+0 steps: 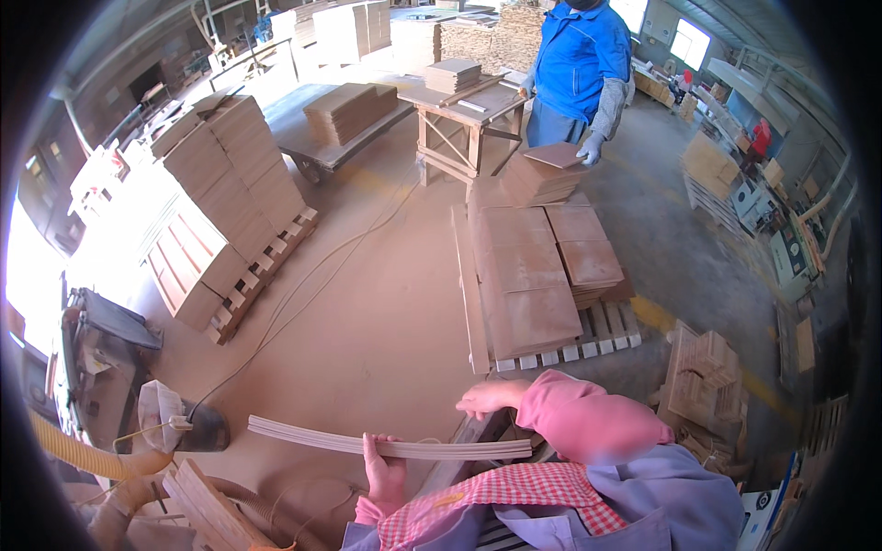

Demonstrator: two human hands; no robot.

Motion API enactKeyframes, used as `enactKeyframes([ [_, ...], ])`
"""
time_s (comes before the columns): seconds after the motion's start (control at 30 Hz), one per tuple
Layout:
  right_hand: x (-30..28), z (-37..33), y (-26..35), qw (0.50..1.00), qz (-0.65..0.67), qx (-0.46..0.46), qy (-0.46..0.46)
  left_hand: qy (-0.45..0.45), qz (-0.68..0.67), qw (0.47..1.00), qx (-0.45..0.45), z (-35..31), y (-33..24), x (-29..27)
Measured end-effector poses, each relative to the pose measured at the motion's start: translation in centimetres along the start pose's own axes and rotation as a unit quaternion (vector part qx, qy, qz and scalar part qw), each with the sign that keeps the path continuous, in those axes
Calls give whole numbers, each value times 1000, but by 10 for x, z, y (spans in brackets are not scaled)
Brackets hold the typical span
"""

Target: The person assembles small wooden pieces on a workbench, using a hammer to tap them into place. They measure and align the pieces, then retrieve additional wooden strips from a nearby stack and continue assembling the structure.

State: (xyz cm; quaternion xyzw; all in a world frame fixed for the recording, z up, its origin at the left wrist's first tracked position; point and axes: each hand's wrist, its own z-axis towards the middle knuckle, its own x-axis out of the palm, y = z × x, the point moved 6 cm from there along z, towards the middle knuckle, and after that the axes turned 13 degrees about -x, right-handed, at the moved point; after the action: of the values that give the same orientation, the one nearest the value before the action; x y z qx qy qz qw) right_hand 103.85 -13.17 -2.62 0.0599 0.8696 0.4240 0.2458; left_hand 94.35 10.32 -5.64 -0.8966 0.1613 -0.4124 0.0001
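My left hand [384,475] is closed around a wooden strip bundle [312,436], several long thin strips lying together, with the thumb over the top. The bundle reaches across in front of my body, slightly bowed by the lens. Beyond its right part, my right hand [492,398] is stretched out to the left with its fingers extended and nothing visible in them. It hovers over or rests near a narrow dusty edge [471,430]; contact cannot be made out. Pink sleeves and a red checked apron partly cover what lies beneath.
Ahead stands a pallet [597,342] of stacked brown panels [524,266]. A person in a blue jacket [581,60] touches the panels behind it. Another loaded pallet [262,275] stands left. A bucket [207,429], hose [78,452] and trailing cable [308,275] occupy the left floor.
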Motion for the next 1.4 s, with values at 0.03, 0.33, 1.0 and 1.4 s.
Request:
enactKeyframes([
  [0.03, 3, -3, 1, 999, 24, 18, 13, -5, -1, 1000, -2, 1, 2, -1],
  [0.33, 30, 8, 51, 994, -39, -97, 38, -7, -9, 1000, 0, -1, 10, -8],
  [1.0, 115, -45, 104, 961, -138, -241, -18, 6, -3, 990, 139, -88, 30, -2],
  [1.4, 160, -171, 45, 925, -148, -347, 49, -90, -109, 925, 353, -245, 61, -82],
])
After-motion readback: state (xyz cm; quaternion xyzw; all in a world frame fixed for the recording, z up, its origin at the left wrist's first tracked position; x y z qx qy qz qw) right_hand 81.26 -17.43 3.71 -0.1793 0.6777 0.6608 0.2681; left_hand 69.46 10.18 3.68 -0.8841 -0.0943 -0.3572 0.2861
